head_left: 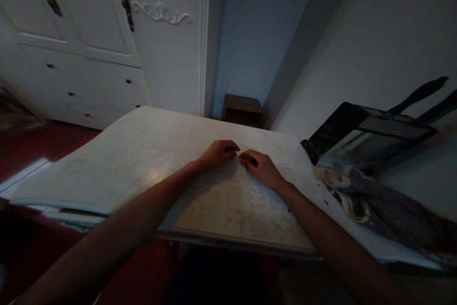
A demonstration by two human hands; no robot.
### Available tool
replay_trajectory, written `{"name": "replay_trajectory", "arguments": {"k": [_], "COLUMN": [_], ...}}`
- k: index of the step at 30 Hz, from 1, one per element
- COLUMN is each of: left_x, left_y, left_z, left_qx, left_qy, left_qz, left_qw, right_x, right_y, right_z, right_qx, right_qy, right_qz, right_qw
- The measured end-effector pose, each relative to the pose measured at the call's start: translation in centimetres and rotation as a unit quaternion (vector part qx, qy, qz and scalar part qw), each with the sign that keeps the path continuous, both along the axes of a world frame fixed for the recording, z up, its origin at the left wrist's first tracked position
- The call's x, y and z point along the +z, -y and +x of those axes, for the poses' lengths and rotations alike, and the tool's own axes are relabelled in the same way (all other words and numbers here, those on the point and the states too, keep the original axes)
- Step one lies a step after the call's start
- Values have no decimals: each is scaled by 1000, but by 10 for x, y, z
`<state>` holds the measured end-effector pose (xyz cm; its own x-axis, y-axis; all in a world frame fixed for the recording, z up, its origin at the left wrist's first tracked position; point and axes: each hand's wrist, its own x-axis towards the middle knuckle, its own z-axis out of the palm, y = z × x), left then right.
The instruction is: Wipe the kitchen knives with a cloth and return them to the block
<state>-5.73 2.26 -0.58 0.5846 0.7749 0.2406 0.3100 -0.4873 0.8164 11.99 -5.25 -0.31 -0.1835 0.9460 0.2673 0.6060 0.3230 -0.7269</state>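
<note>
My left hand (222, 152) is over the middle of the pale tabletop (143, 152), with its fingers curled toward the thumb in a pinch. Close on its right, my right hand (262, 167) is bent the same way. The fingertips of the two hands face each other across a narrow gap. Whatever they hold, if anything, is too small and dark to make out. Both forearms reach in over the table's front edge.
Right of my hands lie a bundled dark cloth (392, 210) and a black-framed rack (353, 126) with dark handles sticking out, close to the wall. A white cabinet (171, 67) stands beyond the table, and a small brown box-like stand (243, 103) sits behind it.
</note>
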Motion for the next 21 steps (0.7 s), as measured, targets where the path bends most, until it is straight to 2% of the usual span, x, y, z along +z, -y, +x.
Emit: {"name": "replay_trajectory", "arguments": {"k": [7, 13, 17, 21], "left_x": [3, 9, 9, 6], "left_y": [1, 20, 29, 39], "left_z": [0, 0, -2, -5], "left_qx": [-1, -4, -3, 24], "left_qy": [-32, -75, -77, -85], "left_qz": [35, 111, 121, 128], "left_qw": [999, 991, 990, 988], "right_x": [-3, -8, -10, -11], "right_y": [-4, -9, -12, -13], "right_z": [5, 12, 15, 17], "right_qx": [9, -6, -7, -15], "right_qy": [-18, -55, -77, -89], "right_qz": [-11, -11, -18, -14], "right_qw": [1000, 998, 997, 996]}}
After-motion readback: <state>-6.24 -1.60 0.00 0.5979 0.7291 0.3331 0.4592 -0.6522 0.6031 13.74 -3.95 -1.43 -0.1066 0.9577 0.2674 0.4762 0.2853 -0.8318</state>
